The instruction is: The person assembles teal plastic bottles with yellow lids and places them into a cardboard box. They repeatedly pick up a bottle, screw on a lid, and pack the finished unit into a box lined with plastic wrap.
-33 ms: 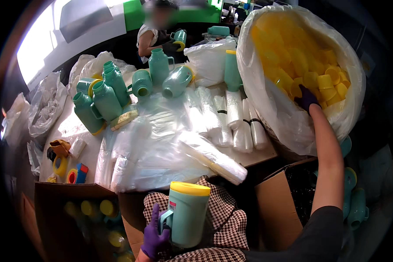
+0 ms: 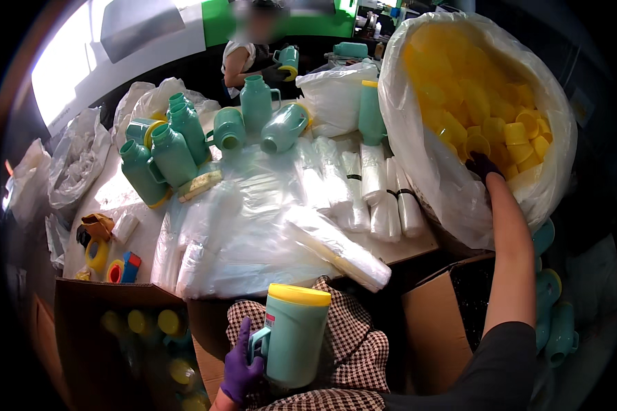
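Note:
My left hand (image 2: 243,370), in a purple glove, grips the handle of a teal flask (image 2: 298,342) above my lap, its index finger stretched along the side. The flask is held with its wide yellow end up; its lower end is hidden. My right arm reaches far out to a large clear plastic bag (image 2: 432,198) full of yellow cups (image 2: 521,133). There my right hand (image 2: 485,166), in a dark purple glove, has its fingers closed at the rim of a yellow cup (image 2: 478,144). The fingertips are partly hidden.
Several teal flasks (image 2: 171,157) stand or lie on the table, beside rolls of clear plastic bags (image 2: 336,243). Tape rolls (image 2: 97,255) lie at the left. Open cardboard boxes (image 2: 116,291) stand below the edge. Across the table a person (image 2: 240,61) holds another flask.
My right hand has drawn back slightly toward me, and the yellow cup at its fingers now shows more fully. My left hand keeps the flask almost still. The view has shifted a little.

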The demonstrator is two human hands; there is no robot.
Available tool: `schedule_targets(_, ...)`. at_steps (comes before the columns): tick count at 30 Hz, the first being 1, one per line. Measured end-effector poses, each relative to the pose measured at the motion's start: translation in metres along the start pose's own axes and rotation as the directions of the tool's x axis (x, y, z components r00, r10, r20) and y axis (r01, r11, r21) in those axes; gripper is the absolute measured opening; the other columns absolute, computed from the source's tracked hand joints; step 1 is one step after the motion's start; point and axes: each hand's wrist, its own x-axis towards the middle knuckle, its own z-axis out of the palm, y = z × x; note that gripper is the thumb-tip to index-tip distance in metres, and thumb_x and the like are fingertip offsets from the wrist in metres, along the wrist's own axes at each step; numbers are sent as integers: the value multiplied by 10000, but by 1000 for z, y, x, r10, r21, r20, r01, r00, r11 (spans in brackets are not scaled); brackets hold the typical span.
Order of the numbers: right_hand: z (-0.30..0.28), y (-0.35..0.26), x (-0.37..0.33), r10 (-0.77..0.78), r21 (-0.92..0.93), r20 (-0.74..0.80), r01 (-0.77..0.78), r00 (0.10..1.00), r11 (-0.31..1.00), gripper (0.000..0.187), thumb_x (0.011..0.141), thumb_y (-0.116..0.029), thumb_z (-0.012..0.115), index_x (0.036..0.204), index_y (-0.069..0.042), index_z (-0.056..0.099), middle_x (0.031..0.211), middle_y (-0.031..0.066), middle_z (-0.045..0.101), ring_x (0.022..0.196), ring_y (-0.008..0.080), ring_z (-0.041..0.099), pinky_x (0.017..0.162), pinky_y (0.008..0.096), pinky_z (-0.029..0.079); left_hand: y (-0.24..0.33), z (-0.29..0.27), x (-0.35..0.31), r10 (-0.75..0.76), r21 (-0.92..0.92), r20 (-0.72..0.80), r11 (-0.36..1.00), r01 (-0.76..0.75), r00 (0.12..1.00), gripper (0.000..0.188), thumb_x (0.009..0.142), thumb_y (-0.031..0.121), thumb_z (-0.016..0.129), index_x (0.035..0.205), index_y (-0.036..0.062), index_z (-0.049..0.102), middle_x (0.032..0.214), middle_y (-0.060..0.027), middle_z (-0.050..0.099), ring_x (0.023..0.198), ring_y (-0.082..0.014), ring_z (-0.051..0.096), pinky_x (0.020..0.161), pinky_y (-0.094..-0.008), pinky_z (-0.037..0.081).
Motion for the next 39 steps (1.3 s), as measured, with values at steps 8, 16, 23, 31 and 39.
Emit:
schedule_targets(8, 14, 1, -15, 225, 431, -817, 304, 530, 850, 419, 997, -360, 623, 1181, 11, 683, 1066, 133, 713, 946, 272, 671, 871, 357, 502, -21, -17, -7, -140, -725, -414, 648, -233, 899, 766, 889, -27, 579, 1579, 99, 269, 1417, -133, 527, 1229, -251, 586, 1025, -396, 519)
schedule_targets(16, 142, -272, -449, -992, 495, -122, 865, -29, -87, 246, 856, -244, 697, 1095, -187, 697, 1211, 69, 653, 1055, 293, 634, 879, 436, 505, -41, -20, 26, 11, -786, -371, 528, -320, 929, 413, 1057, 210, 443, 1437, 49, 425, 1316, -153, 575, 1150, -277, 629, 971, -421, 552)
schedule_targets(23, 160, -293, -367, -591, 898, -343, 439, 731, 22, 116, 885, -22, 645, 971, -1, 721, 925, 113, 711, 831, 210, 675, 798, 295, 536, -30, -8, -45, 607, 184, -67, 787, -588, 792, 778, 763, 15, 795, 1452, 131, 455, 1405, -226, 541, 1140, -373, 662, 858, -381, 605)
schedule_targets(31, 216, -484, -265, -861, 205, -62, 850, 505, 485, 761, 932, -498, 634, 1519, -75, 397, 1480, 207, 488, 1407, 401, 399, 1188, 470, 277, -16, 2, -19, 545, 117, 207, 811, -574, 812, 728, 791, 74, 737, 1457, 230, 488, 1443, -217, 515, 1115, -392, 673, 796, -390, 619)
schedule_targets(39, 149, -426, -339, -930, 854, -112, 512, 351, 90, 109, 817, -104, 821, 879, -56, 745, 815, 61, 686, 790, 162, 670, 718, 319, 531, -34, 11, -35, 542, 105, -12, 836, -538, 840, 791, 707, 142, 853, 1420, 162, 512, 1240, -204, 646, 1002, -382, 700, 798, -397, 596)
